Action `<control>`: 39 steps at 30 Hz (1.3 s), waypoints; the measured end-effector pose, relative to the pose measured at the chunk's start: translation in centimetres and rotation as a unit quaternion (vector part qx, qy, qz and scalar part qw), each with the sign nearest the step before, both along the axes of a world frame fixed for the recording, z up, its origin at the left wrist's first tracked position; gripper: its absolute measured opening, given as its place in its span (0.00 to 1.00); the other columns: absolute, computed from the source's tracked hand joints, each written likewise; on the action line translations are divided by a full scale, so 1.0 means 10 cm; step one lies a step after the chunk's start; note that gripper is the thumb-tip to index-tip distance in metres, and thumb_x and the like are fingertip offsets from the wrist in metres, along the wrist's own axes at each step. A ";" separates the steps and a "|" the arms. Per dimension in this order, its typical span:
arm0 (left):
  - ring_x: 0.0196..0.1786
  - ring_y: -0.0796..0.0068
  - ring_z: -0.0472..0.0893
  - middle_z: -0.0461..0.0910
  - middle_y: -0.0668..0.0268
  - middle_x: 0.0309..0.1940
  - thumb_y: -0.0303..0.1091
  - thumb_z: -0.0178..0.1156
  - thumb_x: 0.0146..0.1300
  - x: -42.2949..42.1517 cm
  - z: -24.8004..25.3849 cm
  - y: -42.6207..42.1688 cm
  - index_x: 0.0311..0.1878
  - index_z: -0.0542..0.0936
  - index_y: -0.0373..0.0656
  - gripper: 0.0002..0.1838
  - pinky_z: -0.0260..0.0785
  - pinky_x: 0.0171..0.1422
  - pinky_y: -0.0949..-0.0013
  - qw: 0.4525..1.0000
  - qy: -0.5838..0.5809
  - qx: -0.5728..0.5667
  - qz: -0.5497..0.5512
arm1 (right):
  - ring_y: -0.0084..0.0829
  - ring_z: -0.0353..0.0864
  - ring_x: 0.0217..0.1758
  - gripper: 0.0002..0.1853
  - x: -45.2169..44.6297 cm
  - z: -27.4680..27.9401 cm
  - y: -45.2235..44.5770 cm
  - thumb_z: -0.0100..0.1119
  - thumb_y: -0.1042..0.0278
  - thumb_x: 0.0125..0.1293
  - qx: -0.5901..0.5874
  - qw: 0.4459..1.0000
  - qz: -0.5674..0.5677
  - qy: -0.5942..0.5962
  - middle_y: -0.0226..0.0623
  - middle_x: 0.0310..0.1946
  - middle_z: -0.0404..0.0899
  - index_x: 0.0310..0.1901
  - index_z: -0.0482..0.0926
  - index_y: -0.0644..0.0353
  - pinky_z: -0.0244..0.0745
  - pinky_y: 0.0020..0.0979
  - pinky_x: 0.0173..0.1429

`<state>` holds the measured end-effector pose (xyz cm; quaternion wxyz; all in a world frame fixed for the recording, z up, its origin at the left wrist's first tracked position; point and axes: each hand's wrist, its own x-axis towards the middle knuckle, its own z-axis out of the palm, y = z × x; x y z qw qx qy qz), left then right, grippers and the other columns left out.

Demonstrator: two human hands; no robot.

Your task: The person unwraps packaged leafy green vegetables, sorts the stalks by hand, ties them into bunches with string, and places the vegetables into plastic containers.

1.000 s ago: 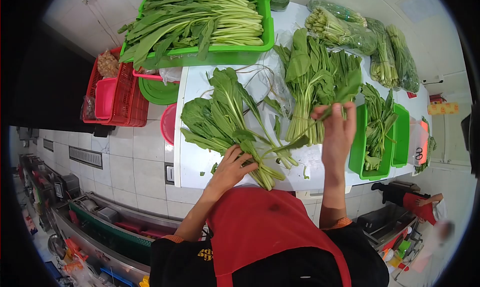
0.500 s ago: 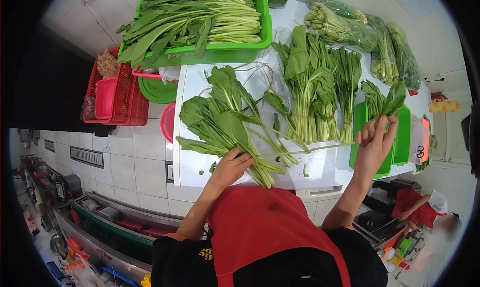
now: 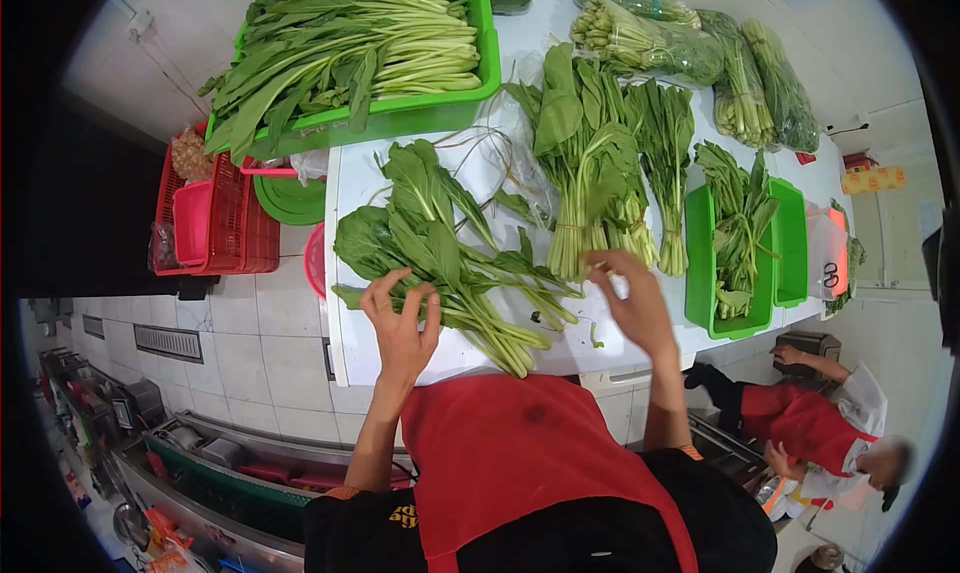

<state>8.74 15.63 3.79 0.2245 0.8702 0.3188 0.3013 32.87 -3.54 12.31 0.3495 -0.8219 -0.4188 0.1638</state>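
Loose leafy greens lie in a spread pile on the white table in front of me, pale stalks pointing to the right. My left hand is over the near left side of this pile, fingers spread and bent. To its right, my right hand is raised just in front of the tied bunches of greens. Its fingertips are drawn together, and a dark blur shows just above them; what they hold, if anything, I cannot make out. A green plastic box with leafy greens inside stands right of that hand.
A large green tub heaped with long greens stands at the back left. Wrapped bundles lie along the back. Red crates are on the floor at left. A co-worker in a red apron is at lower right.
My right hand has moved left from the green box to the tied bunches. My left hand has lifted off the stalks and opened. The long stalk stretched between my hands is gone from there.
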 end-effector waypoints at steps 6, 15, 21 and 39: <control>0.61 0.59 0.68 0.76 0.71 0.57 0.31 0.68 0.55 0.21 0.05 -0.28 0.49 0.84 0.54 0.17 0.57 0.66 0.49 0.982 0.059 0.083 -0.162 | 0.43 0.81 0.38 0.15 -0.52 -0.36 0.15 0.67 0.69 0.62 -0.107 0.981 -0.056 -0.155 0.38 0.37 0.81 0.50 0.78 0.54 0.74 0.43 0.44; 0.59 0.65 0.73 0.80 0.75 0.50 0.33 0.65 0.61 0.34 -0.03 -0.30 0.46 0.83 0.54 0.10 0.53 0.64 0.48 0.976 0.092 0.062 -0.189 | 0.42 0.80 0.38 0.17 -0.53 -0.64 0.04 0.58 0.75 0.67 -0.082 0.965 -0.045 -0.246 0.37 0.40 0.78 0.57 0.74 0.53 0.74 0.41 0.42; 0.57 0.65 0.75 0.79 0.74 0.46 0.34 0.67 0.59 0.22 -0.03 -0.37 0.42 0.84 0.51 0.08 0.53 0.65 0.48 0.977 0.053 0.065 -0.194 | 0.45 0.82 0.39 0.19 -0.54 -0.69 -0.02 0.59 0.77 0.66 -0.085 0.978 -0.032 -0.189 0.44 0.39 0.81 0.59 0.73 0.56 0.75 0.41 0.42; 0.64 0.65 0.68 0.77 0.78 0.56 0.41 0.67 0.54 -0.27 -0.38 -0.10 0.63 0.79 0.76 0.30 0.55 0.71 0.43 0.928 0.179 0.091 -0.314 | 0.32 0.81 0.42 0.18 1.63 0.23 -2.09 0.49 0.62 0.78 -0.173 0.830 -0.358 -0.390 0.41 0.48 0.82 0.65 0.71 0.53 0.76 0.34 0.44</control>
